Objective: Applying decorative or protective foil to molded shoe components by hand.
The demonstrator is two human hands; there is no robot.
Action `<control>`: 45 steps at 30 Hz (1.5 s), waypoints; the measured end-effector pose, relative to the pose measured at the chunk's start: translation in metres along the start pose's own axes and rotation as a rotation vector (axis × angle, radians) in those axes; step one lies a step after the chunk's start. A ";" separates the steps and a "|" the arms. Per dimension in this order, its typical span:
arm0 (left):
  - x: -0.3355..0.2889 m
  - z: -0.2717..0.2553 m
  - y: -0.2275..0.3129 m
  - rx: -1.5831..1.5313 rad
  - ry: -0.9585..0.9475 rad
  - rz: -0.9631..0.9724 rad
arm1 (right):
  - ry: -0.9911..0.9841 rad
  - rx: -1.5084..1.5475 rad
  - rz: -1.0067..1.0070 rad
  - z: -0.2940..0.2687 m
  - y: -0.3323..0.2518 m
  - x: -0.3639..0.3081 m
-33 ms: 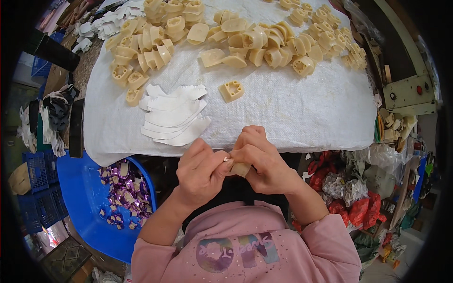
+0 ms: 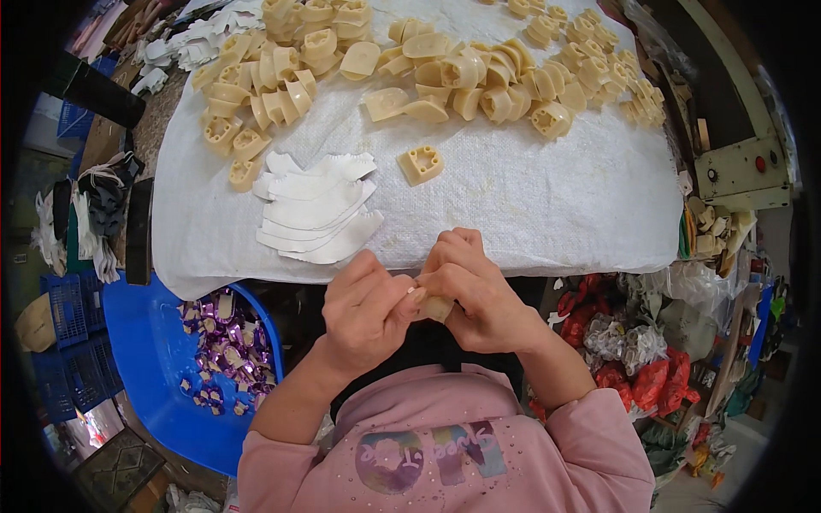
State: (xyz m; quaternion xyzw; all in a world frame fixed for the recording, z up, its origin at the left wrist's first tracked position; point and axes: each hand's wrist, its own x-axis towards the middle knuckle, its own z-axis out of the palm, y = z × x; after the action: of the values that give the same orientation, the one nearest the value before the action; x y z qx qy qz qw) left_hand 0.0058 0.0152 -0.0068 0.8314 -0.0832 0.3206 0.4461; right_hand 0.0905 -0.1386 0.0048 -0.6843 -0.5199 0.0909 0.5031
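Note:
Just in front of the table's near edge, my hands meet, fingertips touching. My right hand (image 2: 473, 297) is closed round a beige plastic shoe heel (image 2: 437, 309), mostly covered by the fingers. My left hand (image 2: 368, 303) pinches thumb against forefinger at the heel's near left side; a tiny pale bit shows there, too small to name. Beyond them, a fanned stack of white cut heel covers (image 2: 318, 214) lies on the white woven sheet (image 2: 547, 205). A single beige heel (image 2: 420, 165) sits right of the stack, its hollowed face up.
Heaps of beige heels (image 2: 466, 73) spread across the far side of the table. More white cut pieces (image 2: 209, 38) lie at the far left. Below left, a blue basin (image 2: 150, 376) holds purple metallic heels (image 2: 227, 342). Red plastic bags (image 2: 671, 380) lie at the lower right.
The fingers have shifted very slightly at the pinch, and the pale bit at the left fingertips shows less. The table's things stay where they were.

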 end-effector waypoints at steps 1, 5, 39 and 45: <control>0.001 -0.001 0.000 0.028 -0.042 0.061 | -0.056 -0.029 0.009 -0.001 -0.001 0.000; -0.001 -0.002 0.004 -0.057 -0.068 -0.060 | -0.061 -0.024 -0.026 0.002 0.002 -0.001; 0.005 -0.004 0.017 0.253 -0.094 0.200 | 0.364 0.715 0.509 0.024 -0.020 -0.025; 0.004 -0.007 0.012 0.240 -0.227 0.101 | 0.104 0.283 0.494 0.007 -0.014 -0.019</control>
State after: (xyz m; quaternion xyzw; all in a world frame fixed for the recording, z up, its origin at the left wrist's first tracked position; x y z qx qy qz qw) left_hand 0.0007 0.0145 0.0062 0.9044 -0.1358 0.2543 0.3145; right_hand 0.0689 -0.1504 0.0044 -0.7171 -0.2930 0.2470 0.5821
